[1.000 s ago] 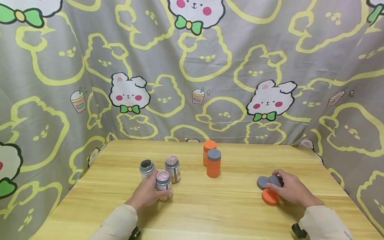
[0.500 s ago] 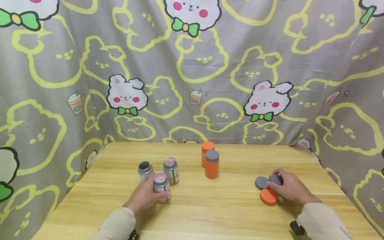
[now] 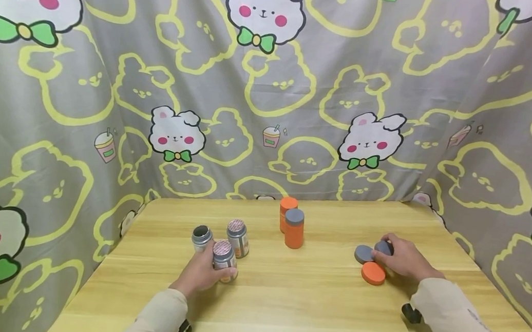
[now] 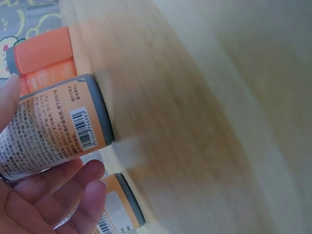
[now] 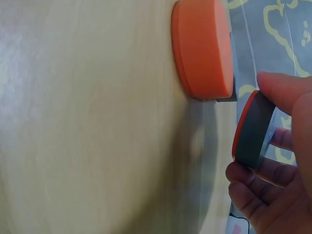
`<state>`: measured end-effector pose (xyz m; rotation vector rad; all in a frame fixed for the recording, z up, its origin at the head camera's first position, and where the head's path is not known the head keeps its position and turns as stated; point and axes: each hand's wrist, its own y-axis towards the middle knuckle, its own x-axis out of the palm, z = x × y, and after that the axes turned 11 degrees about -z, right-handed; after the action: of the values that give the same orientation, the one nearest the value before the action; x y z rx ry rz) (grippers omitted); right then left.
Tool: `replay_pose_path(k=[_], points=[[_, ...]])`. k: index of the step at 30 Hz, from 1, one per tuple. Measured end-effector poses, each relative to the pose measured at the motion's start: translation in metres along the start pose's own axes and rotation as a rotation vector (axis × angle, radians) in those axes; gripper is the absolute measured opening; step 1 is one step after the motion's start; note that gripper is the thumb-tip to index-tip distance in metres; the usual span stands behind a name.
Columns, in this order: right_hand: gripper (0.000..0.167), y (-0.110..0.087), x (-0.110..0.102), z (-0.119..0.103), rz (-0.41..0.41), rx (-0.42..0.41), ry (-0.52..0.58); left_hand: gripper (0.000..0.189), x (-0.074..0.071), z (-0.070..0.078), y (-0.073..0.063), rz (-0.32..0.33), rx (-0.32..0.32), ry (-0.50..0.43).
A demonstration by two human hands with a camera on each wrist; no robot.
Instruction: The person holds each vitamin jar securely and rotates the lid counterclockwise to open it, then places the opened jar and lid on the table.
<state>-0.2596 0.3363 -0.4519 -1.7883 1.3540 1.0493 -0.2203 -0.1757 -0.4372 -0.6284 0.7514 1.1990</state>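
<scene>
Nearest you, your left hand holds the front jar between thumb and fingers; I can't tell whether its base rests on the worktop. To the right lies a loose orange lid, and just beyond it your right hand pinches a grey lid, tilted, its orange edge toward the worktop. A second grey lid lies beside these. Back on the left stand the dark-mouthed jar, close by your left fingers, and the patterned-top jar. I judge you are at the gripping step, one jar and one lid in hand, well apart and not yet joined. Bringing them together would call for steadying the jar and levelling the lid. Farther off stand the grey-capped orange bottle and, partly behind it, the orange-capped one, before the curtain.
</scene>
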Motion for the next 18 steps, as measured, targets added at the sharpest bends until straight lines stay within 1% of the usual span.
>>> replay_pose_path(k=[5, 10, 13, 16, 18], points=[[0.054, 0.003, 0.003, 0.004, 0.006, 0.0, 0.017, 0.093, -0.001, -0.001, -0.002, 0.006, 0.02, -0.011], [0.055, 0.006, 0.007, 0.009, -0.007, 0.003, 0.015, 0.083, -0.003, -0.001, -0.004, 0.006, 0.011, -0.008], [0.058, 0.006, 0.006, 0.011, -0.017, 0.014, 0.014, 0.08, -0.006, 0.001, -0.006, -0.001, 0.006, -0.031], [0.058, 0.005, 0.005, 0.012, -0.016, 0.021, 0.007, 0.081, -0.009, 0.004, -0.006, 0.002, 0.018, -0.041], [0.058, 0.004, 0.005, 0.012, -0.012, 0.023, 0.003, 0.082, -0.012, 0.006, -0.006, 0.009, 0.013, -0.037]])
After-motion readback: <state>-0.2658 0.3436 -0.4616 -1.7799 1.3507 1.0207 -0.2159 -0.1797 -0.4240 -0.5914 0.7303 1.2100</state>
